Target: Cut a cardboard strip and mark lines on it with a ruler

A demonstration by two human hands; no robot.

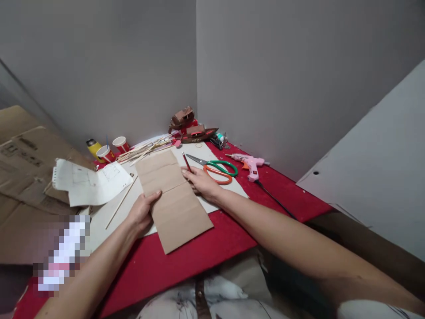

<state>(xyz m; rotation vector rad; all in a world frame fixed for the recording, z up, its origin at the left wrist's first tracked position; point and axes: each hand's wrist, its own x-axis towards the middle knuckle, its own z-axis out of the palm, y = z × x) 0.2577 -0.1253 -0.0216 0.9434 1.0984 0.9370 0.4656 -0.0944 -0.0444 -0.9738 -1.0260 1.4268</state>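
The left hand (142,212) gripped creased tan cardboard (181,215); the right hand (202,182) held a pencil (186,161) at its edge. A red tabletop (192,266) stood by 2 grey walls (133,66).

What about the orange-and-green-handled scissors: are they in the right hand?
No, the scissors lie beside the right hand, which holds a pencil.

Craft corner: red cloth-covered table (219,239), pink plastic glue gun (253,166) right; far, brown model boat (199,134), perhaps wooden.
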